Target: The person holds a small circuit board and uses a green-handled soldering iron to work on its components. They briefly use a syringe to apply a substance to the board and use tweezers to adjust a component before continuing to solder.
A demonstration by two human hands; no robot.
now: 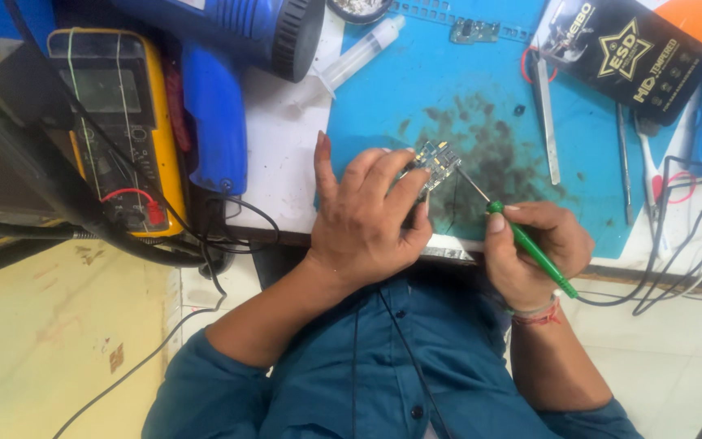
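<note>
Left hand: fingers curled closed, pinching a small green circuit board at its edge.
Right hand: closed around a green-handled soldering iron, tip touching the board.
Board: held just above the stained blue mat on the surface.

I see a white bench under a stained blue mat; multimeter, heat gun, syringe, tweezers on top
</note>
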